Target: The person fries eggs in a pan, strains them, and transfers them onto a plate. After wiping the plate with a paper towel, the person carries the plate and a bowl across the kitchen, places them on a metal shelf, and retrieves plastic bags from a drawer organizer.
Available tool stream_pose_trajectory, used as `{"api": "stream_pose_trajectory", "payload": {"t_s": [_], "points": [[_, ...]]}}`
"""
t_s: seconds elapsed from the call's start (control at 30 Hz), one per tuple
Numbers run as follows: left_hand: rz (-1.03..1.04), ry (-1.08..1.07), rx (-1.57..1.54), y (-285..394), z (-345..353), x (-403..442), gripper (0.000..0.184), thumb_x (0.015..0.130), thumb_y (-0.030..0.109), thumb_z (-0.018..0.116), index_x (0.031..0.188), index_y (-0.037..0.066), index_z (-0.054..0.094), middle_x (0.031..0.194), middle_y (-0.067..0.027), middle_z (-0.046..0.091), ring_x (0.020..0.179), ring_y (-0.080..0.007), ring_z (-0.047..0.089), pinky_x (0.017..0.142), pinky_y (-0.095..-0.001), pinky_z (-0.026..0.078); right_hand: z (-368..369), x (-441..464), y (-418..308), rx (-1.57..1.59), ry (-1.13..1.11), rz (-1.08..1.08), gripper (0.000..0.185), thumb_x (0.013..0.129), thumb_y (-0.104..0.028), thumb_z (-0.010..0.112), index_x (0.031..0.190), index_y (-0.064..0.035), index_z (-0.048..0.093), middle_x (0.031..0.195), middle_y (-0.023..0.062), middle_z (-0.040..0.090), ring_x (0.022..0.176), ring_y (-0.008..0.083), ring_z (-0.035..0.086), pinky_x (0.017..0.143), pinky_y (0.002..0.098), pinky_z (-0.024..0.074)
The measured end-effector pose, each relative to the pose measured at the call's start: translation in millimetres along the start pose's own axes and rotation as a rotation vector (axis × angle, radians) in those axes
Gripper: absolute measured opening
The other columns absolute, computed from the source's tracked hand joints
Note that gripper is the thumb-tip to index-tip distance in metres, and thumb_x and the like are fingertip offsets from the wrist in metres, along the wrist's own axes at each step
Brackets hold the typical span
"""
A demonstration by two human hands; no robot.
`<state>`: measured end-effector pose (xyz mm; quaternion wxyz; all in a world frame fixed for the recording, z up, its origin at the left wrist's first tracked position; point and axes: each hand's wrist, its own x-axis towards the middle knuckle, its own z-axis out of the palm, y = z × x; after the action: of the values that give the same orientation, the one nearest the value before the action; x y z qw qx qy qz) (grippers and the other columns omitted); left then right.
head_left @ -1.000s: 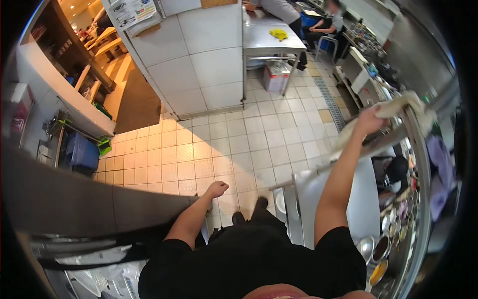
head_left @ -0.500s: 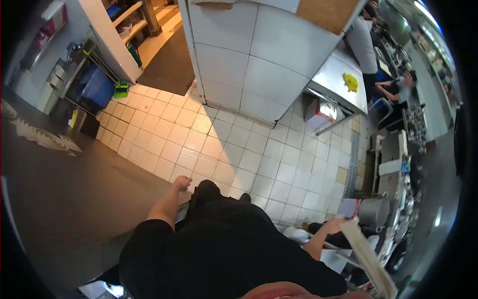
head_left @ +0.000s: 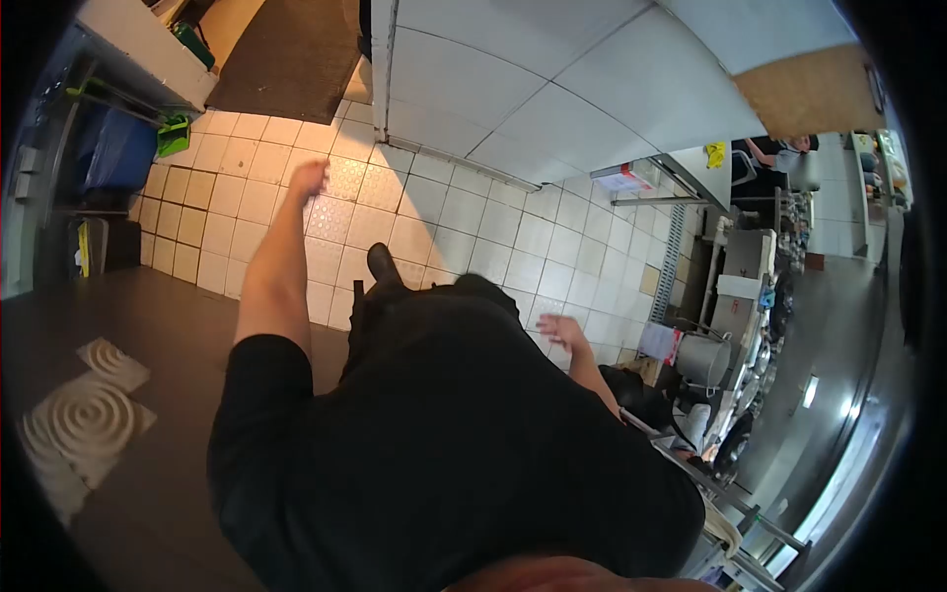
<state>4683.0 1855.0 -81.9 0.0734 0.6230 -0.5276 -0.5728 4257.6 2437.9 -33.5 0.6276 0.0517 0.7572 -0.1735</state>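
My left hand [head_left: 311,179] is stretched forward over the tiled floor [head_left: 266,183], its fingers loosely curled and a little apart, with nothing seen in them. Lower and nearer my body, my right hand [head_left: 562,332] has its fingers spread and holds nothing. It hangs above the floor, left of a large metal pot [head_left: 703,360]. Beside my right shoulder, a pale cloth-like strip [head_left: 725,531] lies by a metal rail, partly hidden.
A white tiled wall [head_left: 464,94] stands ahead, with a dark mat [head_left: 286,64] in the doorway to its left. A blue bin [head_left: 120,148] and green dustpan [head_left: 174,135] are at the left. Beyond a steel table [head_left: 702,176], a person [head_left: 774,158] is at the right.
My right hand has let go of the long pale strip and moved left, fingers spread. My left arm has swung forward. The view has shifted nearer the tiled wall.
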Motion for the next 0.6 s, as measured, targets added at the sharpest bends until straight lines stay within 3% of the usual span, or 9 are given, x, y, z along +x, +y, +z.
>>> {"api": "stream_pose_trajectory", "payload": {"t_s": [0.07,0.13,0.17,0.2,0.27,0.33,0.43,0.57,0.6], "points": [[0.078,0.018,-0.029,83.2,-33.0,28.7,0.039,0.091,0.043,0.053,0.111,0.01,0.06,0.088,-0.006,0.062,0.067,-0.0141,0.057,0.055,-0.0271,0.046,10.9,-14.0,-47.0,0.126,-0.041,-0.176,0.038,0.091,-0.036,0.046,0.12,-0.0152,0.058,0.111,0.0042,0.066,0.095,0.0179,0.061,0.086,0.0423,0.0422],[0.295,0.045,-0.074,166.5,-61.7,54.0,0.035,0.091,0.037,0.058,0.109,0.008,0.063,0.077,-0.0025,0.062,0.065,-0.0102,0.055,0.054,-0.0261,0.045,28.7,-28.4,-84.5,0.109,0.138,-0.113,0.039,0.09,-0.034,0.048,0.122,-0.0142,0.057,0.107,0.0032,0.067,0.091,0.0183,0.06,0.079,0.039,0.0429],[0.532,0.217,0.055,179.4,-70.2,122.4,0.036,0.09,0.036,0.06,0.108,0.006,0.064,0.073,0.0,0.06,0.064,-0.0095,0.055,0.054,-0.0258,0.045,34.9,-30.5,-100.8,0.1,0.227,-0.089,0.04,0.089,-0.034,0.05,0.123,-0.0137,0.057,0.105,0.0027,0.068,0.089,0.0185,0.06,0.075,0.0374,0.0432],[0.459,0.236,0.085,230.6,-81.4,113.2,0.04,0.085,0.043,0.058,0.11,0.013,0.067,0.106,-0.01,0.068,0.103,-0.0259,0.062,0.09,-0.0346,0.046,36.0,-22.6,-105.0,0.119,0.288,-0.058,0.039,0.089,-0.034,0.051,0.122,-0.014,0.057,0.104,0.0029,0.067,0.087,0.019,0.059,0.074,0.0379,0.0428],[0.637,0.317,0.148,305.9,-97.1,126.3,0.045,0.085,0.044,0.059,0.118,0.014,0.063,0.114,-0.0113,0.065,0.104,-0.0276,0.062,0.09,-0.0365,0.047,44.7,-11.8,-110.5,0.13,0.369,-0.012,0.039,0.088,-0.035,0.053,0.121,-0.0149,0.057,0.103,0.0035,0.066,0.083,0.0199,0.059,0.073,0.0386,0.0422],[0.697,0.485,0.497,374.2,-104.0,125.0,0.047,0.086,0.038,0.058,0.128,0.018,0.054,0.116,-0.0128,0.064,0.105,-0.0302,0.061,0.089,-0.0406,0.048,61.8,-6.2,-117.7,0.139,0.388,0.028,0.04,0.087,-0.036,0.055,0.122,-0.0161,0.056,0.103,0.0039,0.063,0.081,0.0207,0.058,0.071,0.0389,0.042],[0.964,0.556,0.995,441.2,-106.7,148.9,0.049,0.087,0.018,0.048,0.135,0.027,0.044,0.098,-0.0112,0.065,0.095,-0.032,0.063,0.077,-0.045,0.051,96.7,24.3,-132.8,0.231,0.372,0.072,0.04,0.087,-0.036,0.055,0.122,-0.0155,0.055,0.1,0.0043,0.062,0.081,0.0204,0.058,0.071,0.0399,0.0422],[1.113,0.533,1.299,491.2,-104.3,170.8,0.068,0.084,0.007,0.048,0.145,0.031,0.031,0.098,-0.0109,0.063,0.087,-0.0295,0.063,0.077,-0.0411,0.05,163.3,48.1,-189.0,0.093,0.243,-0.048,0.041,0.088,-0.037,0.056,0.12,-0.0131,0.055,0.094,0.0033,0.063,0.069,0.0188,0.059,0.059,0.0365,0.0442],[1.093,0.423,1.275,503.7,-104.1,170.3,0.073,0.083,0.007,0.049,0.147,0.033,0.025,0.101,-0.0116,0.064,0.091,-0.0306,0.063,0.08,-0.0427,0.051,183.2,47.9,-213.6,0.178,0.243,-0.045,0.044,0.087,-0.036,0.059,0.124,-0.0132,0.055,0.095,0.0039,0.064,0.066,0.0181,0.059,0.056,0.032,0.0443]]}}
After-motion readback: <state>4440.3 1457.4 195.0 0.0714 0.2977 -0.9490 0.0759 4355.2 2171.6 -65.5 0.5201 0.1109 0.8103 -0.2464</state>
